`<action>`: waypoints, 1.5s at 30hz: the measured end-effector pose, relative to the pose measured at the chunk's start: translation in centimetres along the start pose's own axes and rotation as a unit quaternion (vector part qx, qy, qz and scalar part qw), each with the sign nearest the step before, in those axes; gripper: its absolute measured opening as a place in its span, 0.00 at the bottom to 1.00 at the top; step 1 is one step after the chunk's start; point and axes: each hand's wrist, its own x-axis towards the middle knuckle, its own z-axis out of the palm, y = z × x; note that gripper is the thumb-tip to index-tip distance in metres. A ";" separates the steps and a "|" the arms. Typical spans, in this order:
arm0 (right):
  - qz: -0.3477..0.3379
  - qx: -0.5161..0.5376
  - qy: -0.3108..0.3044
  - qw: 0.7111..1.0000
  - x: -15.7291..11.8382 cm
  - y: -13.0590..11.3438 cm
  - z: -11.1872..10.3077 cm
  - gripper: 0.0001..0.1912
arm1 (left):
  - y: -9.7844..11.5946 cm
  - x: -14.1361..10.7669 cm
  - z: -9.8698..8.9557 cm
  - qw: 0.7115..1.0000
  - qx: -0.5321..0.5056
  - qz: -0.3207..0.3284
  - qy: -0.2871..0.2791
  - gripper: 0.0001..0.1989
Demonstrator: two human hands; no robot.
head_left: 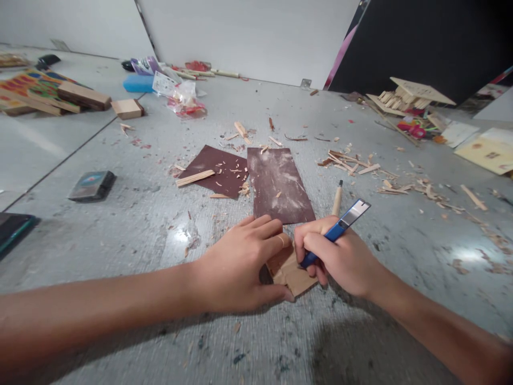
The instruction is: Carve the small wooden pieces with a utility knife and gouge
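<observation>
My left hand (250, 264) steadies a small flat piece of light wood (300, 283) on the table, thumb at its near edge and fingers along its far side. A ring circles one finger. In my right hand (340, 256) is a blue utility knife (336, 229), its tip end pointing down at the wood and its silver end up. The blade tip itself is hidden by my fingers. Just beyond that hand lies a wooden-handled carving tool (337, 199). Two sheets of brown sandpaper (278, 184) lie ahead of my hands, dusted with shavings.
Wood shavings and thin strips (348, 162) litter the grey table (224, 353). At left are a small dark box (92, 185) and wooden blocks (84, 95). Plastic packets (186, 99) lie at the back. A small wooden model (409, 96) and a yellow card (487, 151) are at right.
</observation>
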 end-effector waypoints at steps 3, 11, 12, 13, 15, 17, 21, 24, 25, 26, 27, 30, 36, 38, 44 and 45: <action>-0.018 -0.025 0.004 1.000 -0.1 0.0 -0.1 0.15 | 0.2 0.0 -0.3 1.000 0.005 0.007 -0.009 0.21; -0.068 -0.080 -0.036 0.994 0.0 -0.3 -0.8 0.15 | -1.2 3.2 -4.2 0.987 0.009 0.078 -0.138 0.21; -0.072 -0.085 -0.040 0.993 0.0 -0.4 -0.9 0.15 | -1.6 3.8 -4.5 0.985 0.008 0.094 -0.146 0.24; -0.082 -0.092 -0.047 0.991 0.0 -0.4 -1.0 0.15 | -2.1 4.3 -4.6 0.982 0.002 0.110 -0.156 0.25; -0.114 -0.114 -0.066 0.985 0.1 -0.4 -1.1 0.15 | -2.9 5.3 -4.5 0.976 -0.015 0.136 -0.170 0.26; -0.145 -0.130 -0.084 0.977 0.2 -0.4 -1.2 0.15 | -3.6 5.9 -4.3 0.972 -0.030 0.151 -0.179 0.26; -0.133 -0.112 -0.077 0.982 0.4 -0.3 -1.2 0.16 | -4.0 6.1 -3.9 0.971 -0.036 0.162 -0.171 0.24; -0.111 -0.094 -0.067 0.987 0.4 -0.2 -1.1 0.16 | -3.8 6.0 -3.9 0.973 -0.030 0.163 -0.160 0.21; -0.111 -0.090 -0.066 0.988 0.4 -0.2 -1.1 0.16 | -3.8 6.0 -3.9 0.973 -0.028 0.164 -0.159 0.20; -0.112 -0.086 -0.064 0.988 0.4 -0.1 -1.0 0.16 | -3.8 6.0 -3.9 0.973 -0.027 0.165 -0.159 0.20; -0.112 -0.083 -0.063 0.988 0.3 -0.1 -1.0 0.16 | -3.7 6.0 -4.0 0.973 -0.025 0.164 -0.161 0.20; -0.103 -0.070 -0.057 0.991 0.3 0.0 -1.0 0.16 | -3.7 6.0 -4.0 0.973 -0.021 0.156 -0.168 0.20; -0.068 -0.040 -0.036 0.996 0.3 0.3 -0.8 0.15 | -3.9 5.9 -3.9 0.971 -0.031 0.159 -0.176 0.19; -0.066 -0.041 -0.029 0.997 0.2 0.3 -0.7 0.15 | -4.0 5.8 -3.8 0.971 -0.034 0.161 -0.176 0.19; -0.049 -0.025 0.002 0.999 0.0 0.3 -0.5 0.15 | -4.1 5.7 -3.8 0.969 -0.039 0.162 -0.184 0.19; -0.050 -0.023 0.006 0.998 0.0 0.4 -0.4 0.15 | -4.1 5.7 -3.8 0.969 -0.039 0.163 -0.182 0.19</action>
